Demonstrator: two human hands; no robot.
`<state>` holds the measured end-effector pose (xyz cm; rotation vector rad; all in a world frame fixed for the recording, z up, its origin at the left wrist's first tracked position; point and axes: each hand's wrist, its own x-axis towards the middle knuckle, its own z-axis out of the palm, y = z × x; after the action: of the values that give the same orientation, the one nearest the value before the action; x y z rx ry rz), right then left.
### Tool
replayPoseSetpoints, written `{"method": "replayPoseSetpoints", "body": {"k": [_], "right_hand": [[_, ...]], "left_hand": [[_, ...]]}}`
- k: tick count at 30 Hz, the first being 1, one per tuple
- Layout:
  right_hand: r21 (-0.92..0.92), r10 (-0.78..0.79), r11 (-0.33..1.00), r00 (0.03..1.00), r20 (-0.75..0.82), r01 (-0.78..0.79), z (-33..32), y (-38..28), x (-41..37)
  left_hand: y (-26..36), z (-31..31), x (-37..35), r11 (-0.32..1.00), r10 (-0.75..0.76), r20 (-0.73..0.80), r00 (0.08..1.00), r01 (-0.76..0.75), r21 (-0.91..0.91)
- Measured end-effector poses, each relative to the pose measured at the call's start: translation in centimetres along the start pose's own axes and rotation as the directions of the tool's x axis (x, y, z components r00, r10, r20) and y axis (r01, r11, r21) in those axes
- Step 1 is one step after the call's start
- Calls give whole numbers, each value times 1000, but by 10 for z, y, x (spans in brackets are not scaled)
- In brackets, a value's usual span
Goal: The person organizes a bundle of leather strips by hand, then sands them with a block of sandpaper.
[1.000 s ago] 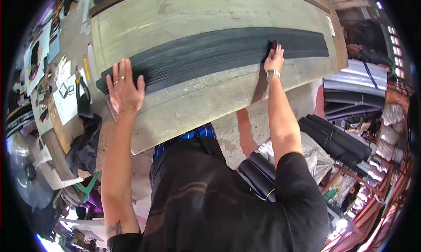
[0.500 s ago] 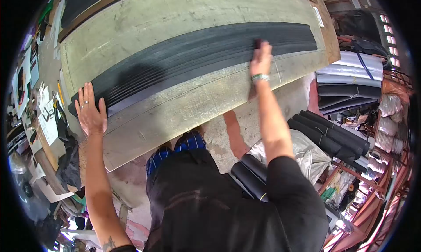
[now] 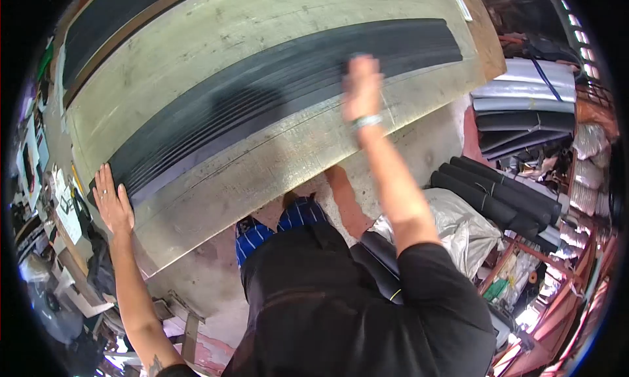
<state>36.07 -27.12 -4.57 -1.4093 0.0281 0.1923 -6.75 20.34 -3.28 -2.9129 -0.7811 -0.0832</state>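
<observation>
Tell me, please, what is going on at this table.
A person is working with both bare hands on a long black strip laid across the worktable. The left hand lies flat at the strip's left end, apparently steadying it. The right hand is over the strip's right half; it is blurred, so I cannot tell whether it holds anything. Parallel lines run along the strip. Black rolls lie off to the right, away from the table.
</observation>
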Motion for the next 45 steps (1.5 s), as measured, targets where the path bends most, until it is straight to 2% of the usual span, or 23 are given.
{"method": "replayPoseSetpoints", "body": {"k": [1, 2, 4, 6, 7, 8, 9, 11, 13, 17, 19, 20, 22, 23, 25, 26, 27, 30, 33, 38, 39, 42, 45], "right_hand": [[-583, -230, 774, 968, 104, 247, -56, -7, 46], [-927, -446, 201, 873, 200, 316, -110, -15, 91], [-979, -615, -111, 762, 202, 170, -181, 18, 156], [-987, -209, 131, 976, 59, 88, -110, -25, 117], [-973, -234, 80, 953, 191, 215, -66, -11, 82], [-881, -496, 66, 781, 378, 468, -19, 13, 45], [-809, -476, -47, 699, 534, 586, 31, 17, -10], [-636, -195, 221, 672, 714, 740, 112, 17, -104], [-271, -228, 444, 400, 888, 854, 130, 38, -146], [-687, -350, 89, 668, 657, 721, 31, -6, 2], [-829, -523, 81, 731, 438, 554, -47, -11, 81], [-880, -593, 108, 741, 316, 462, -84, -15, 120], [-943, -763, -228, 557, 327, 242, -116, 34, 167], [-973, -356, 137, 926, 127, 186, -59, 1, 117], [-707, -310, 589, 917, 251, 392, 59, 24, 16], [-722, -391, 23, 671, 631, 692, 90, 41, -45], [-614, -121, 297, 666, 736, 732, 124, 17, -103], [-366, 39, 471, 396, 918, 802, 144, 30, -148], [-609, -257, -33, 582, 772, 793, 56, 18, -56], [-966, -449, 205, 892, 50, 157, -48, -2, 87], [-928, -211, 342, 975, 76, 146, -22, -8, 66], [-613, -260, 77, 609, 749, 786, 109, 18, -88], [-401, 12, 375, 428, 904, 836, 126, 25, -141]], "left_hand": [[0, 0, 1, 1000, 12, 7, 1000, -12, 1], [0, -3, 4, 1000, 24, 5, 1000, -24, 2], [4, -16, 2, 1000, -13, 81, 997, 11, 29], [11, -19, 4, 990, -60, 131, 990, 42, 132], [25, -19, 9, 972, -149, 161, 976, 114, 207], [57, -30, 21, 977, -171, 125, 977, 152, 150], [93, -38, 36, 990, -139, 44, 989, 138, 19], [164, -33, 63, 989, -97, -40, 994, 92, -114], [193, -17, 72, 983, -133, -39, 990, 127, -132], [194, -13, 73, 973, -191, 29, 981, 193, -130], [199, -18, 75, 972, -221, 47, 974, 224, -75], [198, -19, 75, 972, -223, 54, 973, 226, -60], [197, -19, 76, 970, -232, 50, 971, 235, -54], [198, -18, 74, 970, -231, 50, 972, 234, -61], [199, -18, 72, 966, -247, 37, 968, 250, -71], [199, -18, 73, 966, -247, 28, 969, 248, -72], [198, -16, 73, 965, -255, 33, 966, 256, -56], [195, -14, 73, 971, -233, 11, 972, 234, -40], [196, -11, 74, 971, -227, -60, 972, 221, -92], [198, -13, 71, 964, -261, -33, 965, 259, -59], [198, -16, 71, 961, -267, -15, 964, 265, -73], [197, -15, 73, 959, -276, 1, 961, 276, -69], [195, -7, 73, 974, -225, -52, 973, 222, -54]]}}
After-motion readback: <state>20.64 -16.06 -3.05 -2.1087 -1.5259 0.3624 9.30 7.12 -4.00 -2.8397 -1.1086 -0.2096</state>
